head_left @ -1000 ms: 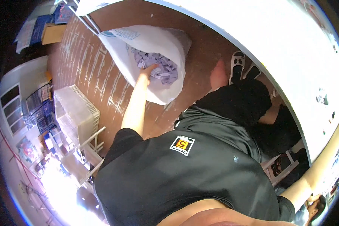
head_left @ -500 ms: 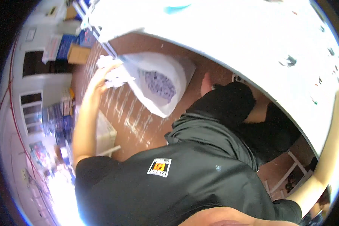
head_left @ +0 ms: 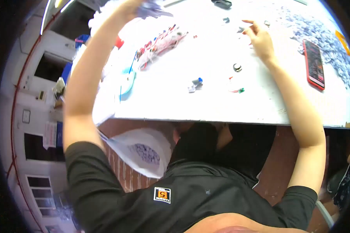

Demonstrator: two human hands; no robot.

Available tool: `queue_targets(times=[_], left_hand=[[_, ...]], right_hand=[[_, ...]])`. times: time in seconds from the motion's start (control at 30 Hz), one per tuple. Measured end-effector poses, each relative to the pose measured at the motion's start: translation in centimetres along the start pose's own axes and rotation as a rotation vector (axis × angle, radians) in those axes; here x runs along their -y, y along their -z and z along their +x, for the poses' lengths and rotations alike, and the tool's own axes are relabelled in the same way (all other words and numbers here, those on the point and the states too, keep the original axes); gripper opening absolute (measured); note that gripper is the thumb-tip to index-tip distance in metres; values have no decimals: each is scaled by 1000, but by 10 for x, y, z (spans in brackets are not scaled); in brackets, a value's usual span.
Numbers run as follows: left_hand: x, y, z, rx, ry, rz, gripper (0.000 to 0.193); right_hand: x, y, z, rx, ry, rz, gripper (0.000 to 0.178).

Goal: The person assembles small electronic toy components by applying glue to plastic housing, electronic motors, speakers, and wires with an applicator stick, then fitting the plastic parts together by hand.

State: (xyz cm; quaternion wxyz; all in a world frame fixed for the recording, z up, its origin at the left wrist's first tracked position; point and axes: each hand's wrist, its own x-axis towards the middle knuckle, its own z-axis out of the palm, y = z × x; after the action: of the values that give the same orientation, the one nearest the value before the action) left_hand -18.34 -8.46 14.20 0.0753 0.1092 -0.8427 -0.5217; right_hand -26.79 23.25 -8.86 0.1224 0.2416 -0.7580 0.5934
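Note:
My left hand (head_left: 132, 8) is at the far left of the table, blurred and partly cut off by the upper edge. Against it lies a bunch of greyish-purple pieces (head_left: 153, 10); whether the fingers grip them is hidden. My right hand (head_left: 261, 42) reaches over the white table (head_left: 175, 106), its fingers apart, beside a small dark piece (head_left: 240, 30). Closer to me lie a dark ring-shaped piece (head_left: 237, 68), a clear-and-blue piece (head_left: 196, 84) and a small red-and-green piece (head_left: 236, 88).
A heap of grey-blue pieces (head_left: 326, 42) covers the table's right side, beside a red-cased phone (head_left: 314, 65). Thin red and pink items (head_left: 159, 47) lie left of centre, near a light-blue dish (head_left: 127, 82). Below the edge hangs a white bag (head_left: 122, 141) with purplish bits inside.
My left hand has gone from beside the bag, where it held crumpled white material, up to the far left of the tabletop. My right hand now shows mid-table. The view has turned toward the table.

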Motion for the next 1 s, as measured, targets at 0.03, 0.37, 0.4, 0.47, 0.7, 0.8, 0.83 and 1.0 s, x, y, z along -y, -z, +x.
queue_targets(times=[0.03,0.37,0.4,0.47,0.7,0.8,0.83,1.0], left_hand=[[-9,-37,8,6,40,40,26],[94,-146,124,104,-18,190,44],[92,-147,128,115,-15,188,44],[80,-140,127,219,95,464,51],[45,-115,114,177,-58,1049,84],[40,-120,88,135,-310,1103,61],[40,-119,63,93,-424,1111,50],[94,-129,-18,184,-646,1223,36]], right_hand=[[0,8,0,-12,32,-21,29],[6,3,6,-6,144,-274,24],[5,3,6,3,147,-280,24],[8,0,5,12,131,-280,24],[15,0,4,15,111,-247,21],[15,2,3,-16,144,-254,20],[18,2,3,-22,192,-234,20],[26,-2,-2,-24,326,-238,19]])
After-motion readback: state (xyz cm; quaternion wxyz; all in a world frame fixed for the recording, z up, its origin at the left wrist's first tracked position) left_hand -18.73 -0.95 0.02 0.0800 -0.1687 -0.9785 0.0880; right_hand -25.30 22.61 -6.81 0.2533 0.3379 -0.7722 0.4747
